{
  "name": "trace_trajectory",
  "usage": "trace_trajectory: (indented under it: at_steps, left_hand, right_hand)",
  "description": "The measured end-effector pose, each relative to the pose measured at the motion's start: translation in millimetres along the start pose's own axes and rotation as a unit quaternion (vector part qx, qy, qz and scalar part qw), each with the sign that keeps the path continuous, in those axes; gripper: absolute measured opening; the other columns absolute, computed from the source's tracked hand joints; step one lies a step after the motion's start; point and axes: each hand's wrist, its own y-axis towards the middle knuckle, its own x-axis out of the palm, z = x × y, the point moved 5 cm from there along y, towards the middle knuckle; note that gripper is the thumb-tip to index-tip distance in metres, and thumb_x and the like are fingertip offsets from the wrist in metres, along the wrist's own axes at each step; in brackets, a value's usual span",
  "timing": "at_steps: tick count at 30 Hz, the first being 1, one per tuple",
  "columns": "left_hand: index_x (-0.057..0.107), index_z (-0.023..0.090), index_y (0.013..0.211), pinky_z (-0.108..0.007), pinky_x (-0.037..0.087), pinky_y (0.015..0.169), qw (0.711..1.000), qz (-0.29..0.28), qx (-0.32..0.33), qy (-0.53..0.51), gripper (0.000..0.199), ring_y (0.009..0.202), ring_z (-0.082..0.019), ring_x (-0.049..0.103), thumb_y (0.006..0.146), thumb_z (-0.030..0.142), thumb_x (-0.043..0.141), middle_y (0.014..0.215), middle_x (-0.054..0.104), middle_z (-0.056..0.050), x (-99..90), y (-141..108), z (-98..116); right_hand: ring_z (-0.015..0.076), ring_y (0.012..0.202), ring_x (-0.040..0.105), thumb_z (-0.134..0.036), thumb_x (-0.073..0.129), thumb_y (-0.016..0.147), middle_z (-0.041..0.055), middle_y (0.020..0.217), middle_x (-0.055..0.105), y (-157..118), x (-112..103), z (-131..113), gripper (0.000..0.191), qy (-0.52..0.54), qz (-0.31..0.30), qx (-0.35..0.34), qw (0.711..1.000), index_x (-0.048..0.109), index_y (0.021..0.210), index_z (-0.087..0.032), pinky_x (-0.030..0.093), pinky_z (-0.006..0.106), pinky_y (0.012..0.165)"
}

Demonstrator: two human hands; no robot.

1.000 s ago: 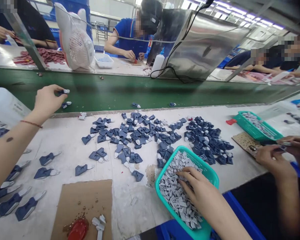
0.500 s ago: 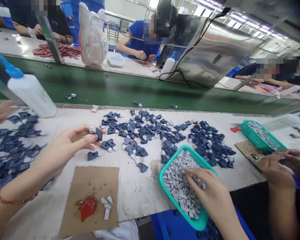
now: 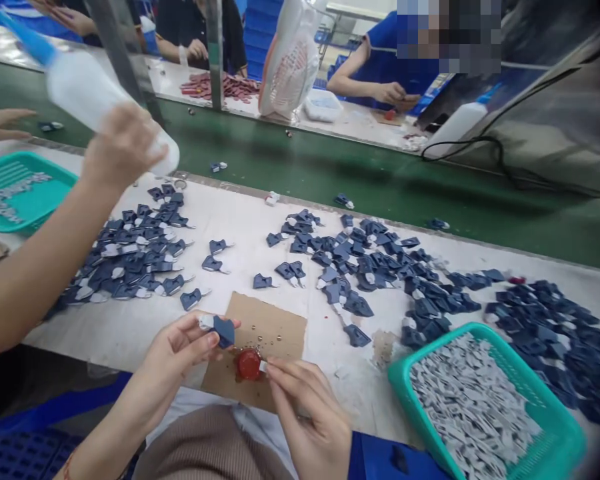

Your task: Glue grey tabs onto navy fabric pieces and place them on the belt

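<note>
My left hand (image 3: 173,363) pinches a dark blue piece (image 3: 224,331) with a white part on its end, held over the left side of a brown cardboard sheet (image 3: 293,323). On that sheet is a round red blob (image 3: 249,364). My right hand (image 3: 307,407) pinches a small white piece (image 3: 263,367) at the right edge of the red blob. A teal basket (image 3: 400,377) of grey-white pieces (image 3: 473,400) stands to the right, touched by neither hand.
Dark blue pieces (image 3: 375,257) lie in heaps at left, middle and right. A co-worker's hand (image 3: 123,147) grips a white bottle (image 3: 87,87) at upper left. Another teal basket (image 3: 55,179) is far left; a green belt (image 3: 260,150) runs behind.
My right hand has left the basket and come to the red blob with a white piece. My left hand has moved beside the cardboard. A co-worker has lifted the bottle. The view has turned left.
</note>
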Motion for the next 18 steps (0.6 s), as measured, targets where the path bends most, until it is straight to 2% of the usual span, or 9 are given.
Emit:
trace_trajectory:
  at_steps: [4, 9, 14, 18]
  left_hand:
    - [0.075, 0.02, 0.095, -0.025, 0.054, 0.076, 1.0, 0.005, -0.015, 0.007, 0.024, 0.093, -0.022, 0.068, 0.076, 0.035, 0.077, 0.11, 0.075, -0.009, -11.3, -10, -8]
    - [0.075, 0.019, 0.093, -0.026, 0.054, 0.074, 0.999, 0.032, -0.002, -0.005, 0.023, 0.09, -0.022, 0.068, 0.075, 0.034, 0.077, 0.107, 0.076, -0.01, -16.5, -14, -4]
    - [0.075, 0.019, 0.093, -0.027, 0.054, 0.076, 1.0, 0.014, 0.006, -0.009, 0.023, 0.094, -0.023, 0.067, 0.076, 0.034, 0.077, 0.11, 0.075, -0.011, -18.0, -13, -2]
    - [0.074, 0.02, 0.095, -0.026, 0.054, 0.079, 1.0, -0.009, 0.0, 0.0, 0.023, 0.098, -0.023, 0.066, 0.078, 0.035, 0.076, 0.113, 0.074, -0.009, -19.0, -11, -5]
  right_hand:
    - [0.0208, 0.091, 0.069, 0.0, 0.063, 0.083, 0.0031, 0.104, 0.076, -4, 15, 0, 0.041, -0.01, -0.027, -0.023, 0.999, 0.071, 0.11, -0.031, 0.057, 0.038, 0.079]
    - [0.0212, 0.096, 0.068, 0.002, 0.062, 0.082, 0.003, 0.11, 0.074, -7, 16, -1, 0.049, -0.036, -0.046, -0.052, 0.997, 0.068, 0.118, -0.03, 0.056, 0.038, 0.083]
    - [0.0228, 0.101, 0.066, 0.0, 0.061, 0.083, 0.005, 0.114, 0.073, -7, 11, -4, 0.044, -0.07, -0.052, -0.046, 0.995, 0.067, 0.117, -0.028, 0.052, 0.04, 0.09]
    - [0.0232, 0.094, 0.065, -0.009, 0.063, 0.086, 0.0065, 0.103, 0.071, -1, 11, -3, 0.033, -0.098, -0.057, -0.021, 0.993, 0.065, 0.115, -0.025, 0.053, 0.038, 0.082]
